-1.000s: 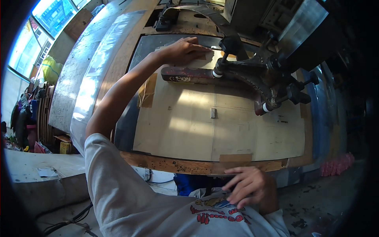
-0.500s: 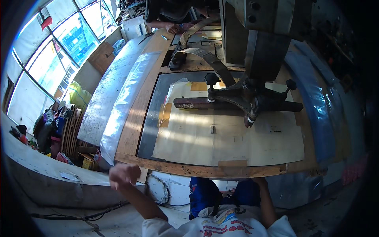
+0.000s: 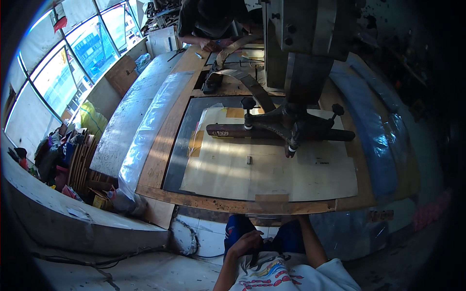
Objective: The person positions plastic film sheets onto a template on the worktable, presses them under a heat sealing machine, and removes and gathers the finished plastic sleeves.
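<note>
My left hand (image 3: 246,242) rests over my lap at the top of my left thigh, its fingers lying loosely toward the right with nothing seen in them. My right forearm (image 3: 313,242) reaches up to the table's near edge beside my right thigh; the fingers of my right hand (image 3: 302,219) are hidden there. In front of me lies a pale yellow sheet (image 3: 218,169) with brown tape patches, set on a dark board (image 3: 173,177) in a wooden frame. On it sits a small grey block (image 3: 249,160). Above hangs a dark machine head (image 3: 291,119) with knobs and a long bar (image 3: 233,131).
Clear plastic sheeting (image 3: 145,131) runs along the left side, and more bluish plastic (image 3: 366,131) covers the right. Across the table a co-worker's hand (image 3: 208,45) is near a curved cable chain (image 3: 247,80). A cable (image 3: 121,254) trails over the floor at left.
My left hand has come from the near left table corner, beside the plastic, back to my lap. The view has shifted a little; the sheet and machine look unchanged.
</note>
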Demonstrator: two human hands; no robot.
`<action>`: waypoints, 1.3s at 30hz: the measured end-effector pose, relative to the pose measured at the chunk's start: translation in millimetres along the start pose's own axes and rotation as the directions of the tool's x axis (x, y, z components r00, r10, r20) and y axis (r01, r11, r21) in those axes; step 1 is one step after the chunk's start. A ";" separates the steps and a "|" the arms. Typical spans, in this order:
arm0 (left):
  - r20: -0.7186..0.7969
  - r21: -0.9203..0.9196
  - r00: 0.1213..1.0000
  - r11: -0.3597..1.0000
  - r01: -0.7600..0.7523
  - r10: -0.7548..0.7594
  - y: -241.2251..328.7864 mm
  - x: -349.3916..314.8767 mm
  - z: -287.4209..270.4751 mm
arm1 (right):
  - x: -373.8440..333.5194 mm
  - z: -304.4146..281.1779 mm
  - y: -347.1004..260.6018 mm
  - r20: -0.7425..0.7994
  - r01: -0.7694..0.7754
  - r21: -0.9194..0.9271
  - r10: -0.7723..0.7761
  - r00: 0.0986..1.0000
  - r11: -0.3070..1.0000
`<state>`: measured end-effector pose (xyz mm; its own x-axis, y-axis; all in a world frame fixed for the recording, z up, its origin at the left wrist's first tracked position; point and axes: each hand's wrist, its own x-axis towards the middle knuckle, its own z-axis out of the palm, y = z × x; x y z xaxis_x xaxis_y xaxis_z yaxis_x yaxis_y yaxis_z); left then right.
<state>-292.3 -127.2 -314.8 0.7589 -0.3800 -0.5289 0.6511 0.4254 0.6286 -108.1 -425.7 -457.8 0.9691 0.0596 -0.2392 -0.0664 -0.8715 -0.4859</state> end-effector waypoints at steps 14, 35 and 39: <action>0.343 0.019 0.939 1.000 0.000 -0.006 -11.8 84.2 -74.3 | -5.8 -6.4 -9.1 0.017 0.004 0.022 -0.005 1.000 1.000; 0.130 0.018 0.991 1.000 -0.014 0.011 -10.6 66.6 -46.7 | -19.2 -12.0 0.0 0.009 -0.019 0.005 0.019 1.000 1.000; 0.125 -0.113 0.992 0.994 0.003 0.011 -7.0 65.2 -45.4 | -17.0 -17.3 -4.8 0.001 -0.020 0.008 0.020 1.000 1.000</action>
<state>-246.8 -117.7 -379.5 0.7585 -0.4751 -0.4459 0.6506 0.5146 0.5585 -120.1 -430.9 -436.8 0.9674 0.0422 -0.2496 -0.0878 -0.8688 -0.4873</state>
